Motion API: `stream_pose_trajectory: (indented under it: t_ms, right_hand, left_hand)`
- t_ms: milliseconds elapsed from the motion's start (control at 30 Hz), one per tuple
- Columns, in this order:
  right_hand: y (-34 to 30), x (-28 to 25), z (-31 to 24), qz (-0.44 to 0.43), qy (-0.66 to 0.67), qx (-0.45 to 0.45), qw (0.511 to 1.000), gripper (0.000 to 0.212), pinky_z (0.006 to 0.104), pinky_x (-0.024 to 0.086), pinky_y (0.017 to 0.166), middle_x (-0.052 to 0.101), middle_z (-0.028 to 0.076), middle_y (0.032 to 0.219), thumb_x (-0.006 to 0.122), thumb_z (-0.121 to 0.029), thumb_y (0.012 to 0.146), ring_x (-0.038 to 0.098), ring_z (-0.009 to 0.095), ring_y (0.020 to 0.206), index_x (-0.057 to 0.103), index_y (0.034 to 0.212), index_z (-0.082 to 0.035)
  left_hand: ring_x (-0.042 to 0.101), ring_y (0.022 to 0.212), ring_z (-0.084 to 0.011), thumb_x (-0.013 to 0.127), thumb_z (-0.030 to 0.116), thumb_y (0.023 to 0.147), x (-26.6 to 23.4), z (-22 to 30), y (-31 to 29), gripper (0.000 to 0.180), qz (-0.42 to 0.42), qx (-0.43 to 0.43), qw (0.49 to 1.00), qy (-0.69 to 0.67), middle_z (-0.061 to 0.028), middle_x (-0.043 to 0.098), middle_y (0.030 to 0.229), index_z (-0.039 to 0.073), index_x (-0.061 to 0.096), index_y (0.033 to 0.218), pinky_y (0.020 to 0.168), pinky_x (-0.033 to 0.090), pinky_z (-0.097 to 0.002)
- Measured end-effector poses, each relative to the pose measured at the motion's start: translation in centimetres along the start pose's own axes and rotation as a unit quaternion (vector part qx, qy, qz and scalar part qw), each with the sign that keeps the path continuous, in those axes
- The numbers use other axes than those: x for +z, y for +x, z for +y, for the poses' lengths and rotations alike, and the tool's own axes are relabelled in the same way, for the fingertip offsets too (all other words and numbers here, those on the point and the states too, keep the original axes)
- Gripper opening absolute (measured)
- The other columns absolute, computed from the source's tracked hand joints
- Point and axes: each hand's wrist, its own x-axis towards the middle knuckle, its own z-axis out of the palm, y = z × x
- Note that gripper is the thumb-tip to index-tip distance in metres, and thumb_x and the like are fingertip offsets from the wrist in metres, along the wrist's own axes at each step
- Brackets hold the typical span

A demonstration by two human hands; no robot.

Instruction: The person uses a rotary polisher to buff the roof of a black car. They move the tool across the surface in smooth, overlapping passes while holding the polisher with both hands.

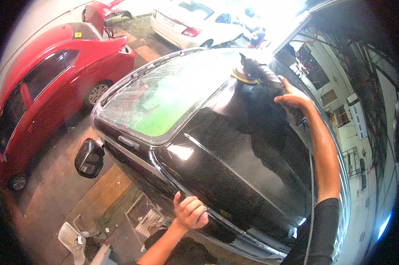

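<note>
My right hand (pixel 293 95) reaches far over a black car's hood (pixel 234 176), its fingers closed around the rear end of a black power polisher (pixel 259 70). The polisher's round, yellowish pad (pixel 245 76) rests at the hood's far edge, beside the windshield. A dark power cord (pixel 313 190) hangs from the tool and runs down along my right forearm. At the near side of the hood, my left hand (pixel 190 213) is curled into a loose fist with the thumb up, holding nothing visible. Whether it touches the panel, I cannot tell.
The windshield (pixel 159 101) looks hazy, and a side mirror (pixel 89 157) juts out at left. A red car (pixel 54 84) stands to the left, a white car (pixel 199 22) beyond. A white plastic chair (pixel 72 243) is at lower left; a shop wall (pixel 349 119) runs along the right.
</note>
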Motion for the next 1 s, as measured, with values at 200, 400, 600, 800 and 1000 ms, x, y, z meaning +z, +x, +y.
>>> stream_pose_trajectory:
  t_ms: [200, 400, 600, 800, 1000]
  right_hand:
    - [4.5, -1.3, -1.8, -0.036, 0.016, 0.074, 0.996, 0.112, 0.0427, 0.041, 0.110, 0.050, 0.026, 0.149, 0.083, -0.026, 0.072, 0.052, 0.035, 0.135, 0.018, 0.163, -0.018]
    - [8.4, -1.1, 0.7, -0.039, 0.027, 0.102, 0.994, 0.114, 0.0423, 0.036, 0.115, 0.046, 0.026, 0.153, 0.082, -0.025, 0.070, 0.046, 0.036, 0.141, 0.018, 0.163, -0.017]
    - [11.7, -1.1, 3.9, -0.016, 0.012, 0.097, 0.995, 0.112, 0.0448, 0.051, 0.094, 0.051, 0.025, 0.147, 0.081, -0.019, 0.072, 0.067, 0.033, 0.106, 0.016, 0.164, -0.015]
    - [12.5, -1.9, 4.1, -0.018, 0.024, 0.136, 0.990, 0.112, 0.0450, 0.051, 0.090, 0.057, 0.025, 0.140, 0.083, -0.025, 0.075, 0.066, 0.031, 0.104, 0.016, 0.164, -0.016]
    - [12.0, -0.8, 3.4, 0.001, 0.054, 0.135, 0.989, 0.091, 0.0475, 0.036, 0.115, 0.045, 0.026, 0.152, 0.042, -0.072, 0.097, 0.047, 0.035, 0.139, 0.027, 0.160, -0.008]
  left_hand:
    - [0.061, 0.101, -0.0190, 0.056, 0.032, 0.092, -1.0, 0.3, -0.1, 0.015, -0.012, -0.014, 1.000, 0.025, 0.0032, 0.061, 0.095, 0.019, 0.063, 0.088, 0.124, 0.014, -0.0605]
    - [0.058, 0.101, -0.0178, 0.055, 0.034, 0.093, -0.7, 0.5, -0.9, 0.013, -0.018, -0.029, 0.999, 0.025, 0.0044, 0.057, 0.097, 0.023, 0.061, 0.089, 0.122, 0.014, -0.0627]
    - [0.053, 0.104, -0.0222, 0.057, 0.034, 0.093, -0.9, 0.8, -1.5, 0.007, -0.032, -0.026, 0.999, 0.034, 0.0046, 0.054, 0.100, 0.027, 0.057, 0.092, 0.116, 0.022, -0.0660]
    - [0.057, 0.099, -0.0142, 0.057, 0.035, 0.088, -0.2, 0.9, -2.7, 0.013, 0.000, -0.034, 0.999, 0.011, 0.0079, 0.058, 0.092, 0.025, 0.063, 0.082, 0.123, 0.009, -0.0668]
    - [0.054, 0.104, -0.0228, 0.057, 0.036, 0.092, -1.2, 1.2, -1.1, 0.008, -0.034, -0.019, 0.999, 0.032, 0.0038, 0.055, 0.099, 0.027, 0.058, 0.091, 0.115, 0.024, -0.0649]
